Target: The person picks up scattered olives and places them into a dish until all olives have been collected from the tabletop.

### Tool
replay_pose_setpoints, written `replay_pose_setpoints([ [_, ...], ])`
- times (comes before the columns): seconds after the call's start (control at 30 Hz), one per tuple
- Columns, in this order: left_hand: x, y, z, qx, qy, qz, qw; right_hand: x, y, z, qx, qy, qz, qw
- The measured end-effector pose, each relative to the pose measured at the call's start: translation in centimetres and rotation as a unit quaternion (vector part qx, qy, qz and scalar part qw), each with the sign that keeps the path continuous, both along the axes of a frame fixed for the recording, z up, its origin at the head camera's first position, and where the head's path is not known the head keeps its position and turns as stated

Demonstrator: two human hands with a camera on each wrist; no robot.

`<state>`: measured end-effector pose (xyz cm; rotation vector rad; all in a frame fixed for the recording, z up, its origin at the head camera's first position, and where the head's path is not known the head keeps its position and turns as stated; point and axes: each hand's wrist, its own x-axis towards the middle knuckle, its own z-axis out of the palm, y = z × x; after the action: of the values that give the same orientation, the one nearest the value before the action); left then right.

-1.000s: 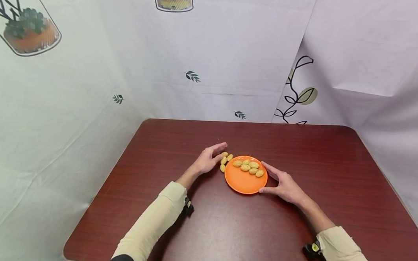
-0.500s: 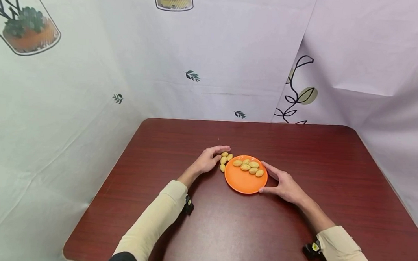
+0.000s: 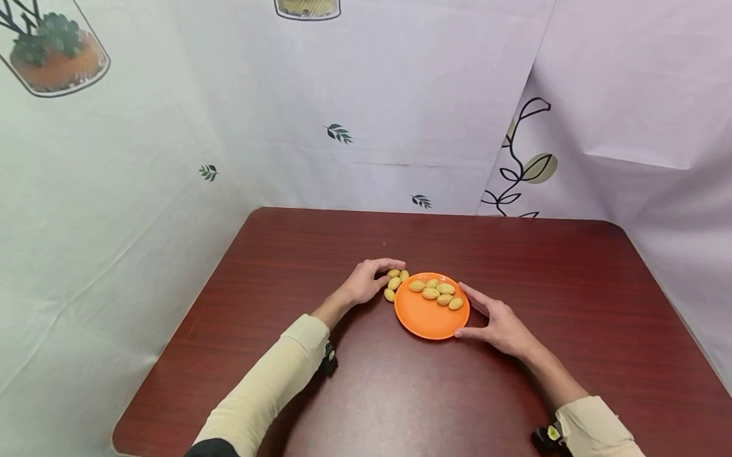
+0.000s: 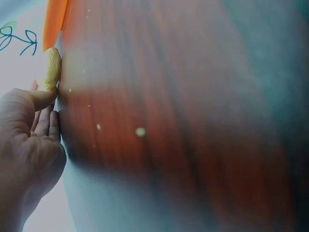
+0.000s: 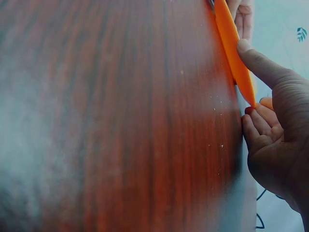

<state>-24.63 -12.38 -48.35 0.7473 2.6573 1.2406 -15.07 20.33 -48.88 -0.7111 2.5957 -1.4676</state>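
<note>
An orange plate [image 3: 431, 321] lies on the table, with several tan, oval, rough-skinned pieces like nuts in their shells [image 3: 430, 294] on its far half. More such nuts [image 3: 390, 295] lie on the table just off the plate's left rim. My left hand [image 3: 366, 282] reaches round these loose nuts, fingers stretched past their far side and thumb on the near side. In the left wrist view, the thumb is right at one nut [image 4: 52, 69]. My right hand [image 3: 502, 327] holds the plate's right rim between spread thumb and fingers; the right wrist view shows the thumb along the plate's edge [image 5: 236, 55].
The dark red-brown wooden table [image 3: 356, 421] has rounded corners. White cloth [image 3: 411, 86] printed with plants hangs behind it and along its sides. A small black device [image 3: 330, 360] sits at the left wrist, and another black device [image 3: 545, 439] at the right.
My left fingers have come down and forward over the far side of the loose nuts, which have shifted slightly toward the plate. The right hand and the plate keep their place.
</note>
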Motion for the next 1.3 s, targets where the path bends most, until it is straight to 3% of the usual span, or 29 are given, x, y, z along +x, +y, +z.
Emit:
replay_pose_setpoints([
  [0.9,0.31,0.93,-0.24,-0.010,0.023,0.061,0.9978,-0.12,0.08,-0.20,-0.002,-0.019,0.003,0.9998],
  [1.3,0.71,0.84,0.30,-0.009,0.033,0.076,0.9965,-0.16,0.12,-0.28,0.003,-0.019,0.003,0.9998],
])
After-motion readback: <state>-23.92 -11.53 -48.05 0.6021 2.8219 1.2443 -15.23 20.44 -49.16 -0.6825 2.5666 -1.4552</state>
